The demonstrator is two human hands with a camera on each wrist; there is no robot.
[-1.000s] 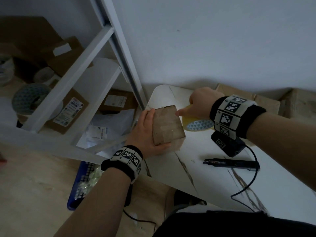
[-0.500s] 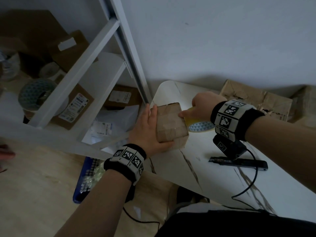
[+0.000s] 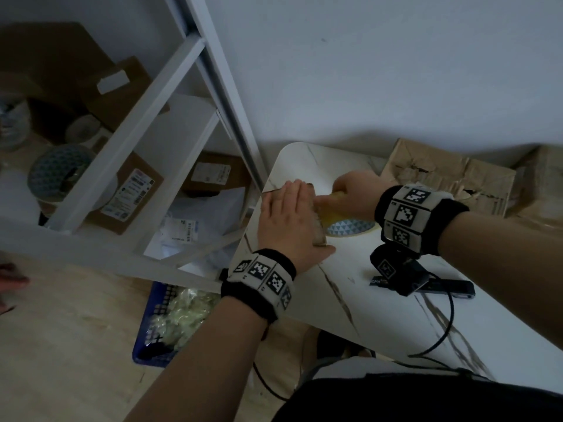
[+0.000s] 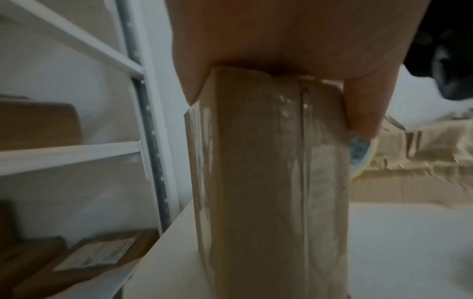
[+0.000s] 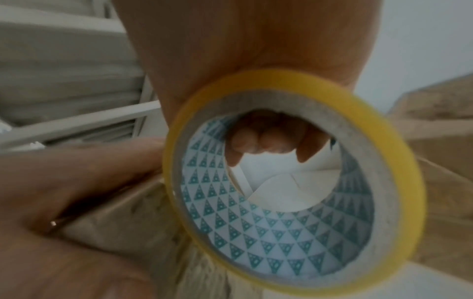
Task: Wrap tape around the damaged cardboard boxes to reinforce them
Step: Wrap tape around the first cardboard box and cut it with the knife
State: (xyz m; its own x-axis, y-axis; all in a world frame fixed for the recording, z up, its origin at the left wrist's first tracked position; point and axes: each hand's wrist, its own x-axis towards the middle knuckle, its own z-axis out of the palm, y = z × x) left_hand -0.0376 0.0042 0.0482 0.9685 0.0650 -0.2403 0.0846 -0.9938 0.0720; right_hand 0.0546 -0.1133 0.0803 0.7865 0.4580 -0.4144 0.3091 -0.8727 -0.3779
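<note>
A small brown cardboard box (image 3: 319,237) stands near the left corner of the white marbled table (image 3: 380,306); its taped side fills the left wrist view (image 4: 268,182). My left hand (image 3: 286,220) lies flat on its top with straight fingers, and the thumb (image 4: 363,109) runs down one side. Right beside the box, my right hand (image 3: 356,190) grips a yellow tape roll (image 3: 350,231) with a blue triangle-patterned core (image 5: 256,238). Its fingertips (image 5: 263,139) curl through the hole. The roll touches the box's right side.
Torn, crumpled cardboard boxes (image 3: 441,181) line the wall at the table's back right. A black pen-like tool (image 3: 444,289) and a cable lie on the table near my right wrist. A white shelf rack (image 3: 158,123) with parcels and another tape roll (image 3: 58,175) stands left.
My left hand has shifted from cupping the box's left side to lying flat over its top. The right hand still holds the roll against the box's right side.
</note>
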